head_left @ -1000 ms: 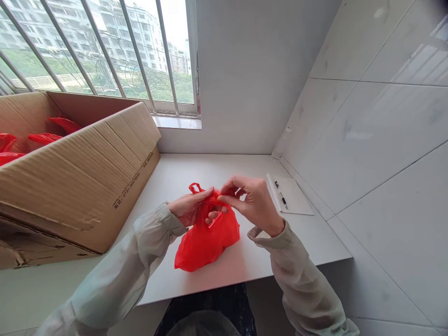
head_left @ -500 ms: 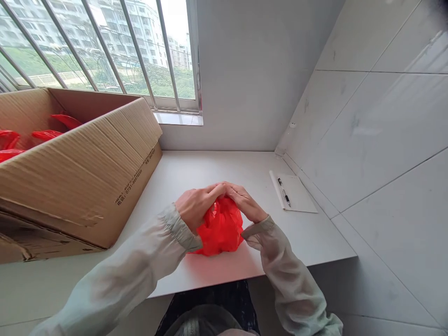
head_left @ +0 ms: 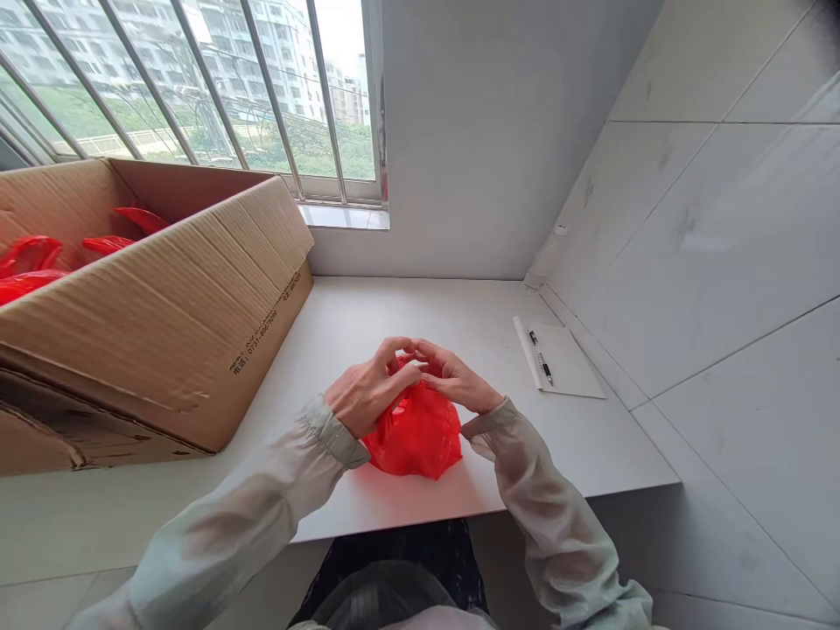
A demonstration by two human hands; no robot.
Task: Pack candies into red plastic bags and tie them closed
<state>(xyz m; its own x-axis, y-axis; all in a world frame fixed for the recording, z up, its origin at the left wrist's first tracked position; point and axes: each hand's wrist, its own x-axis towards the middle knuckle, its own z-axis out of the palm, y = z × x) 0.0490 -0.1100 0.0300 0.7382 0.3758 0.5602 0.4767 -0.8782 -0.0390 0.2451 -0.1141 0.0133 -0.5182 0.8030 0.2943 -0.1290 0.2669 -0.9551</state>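
Note:
A bulging red plastic bag (head_left: 416, 437) rests on the white table near its front edge. My left hand (head_left: 371, 389) and my right hand (head_left: 459, 381) meet at the top of the bag, fingers curled and closed on its gathered plastic. The fingertips of both hands nearly touch. Whatever is inside the bag is hidden by the red film.
At the left stands a large open cardboard box (head_left: 197, 306) with several red plastic bags (head_left: 30, 258) inside. To the right, a pen (head_left: 541, 357) lies on a white notebook (head_left: 574, 363) near the tiled wall. A barred window (head_left: 216, 96) is behind.
My fingers have bent and drawn slightly apart at the top of the bag, so more red plastic shows between them. The whole view has shifted a little.

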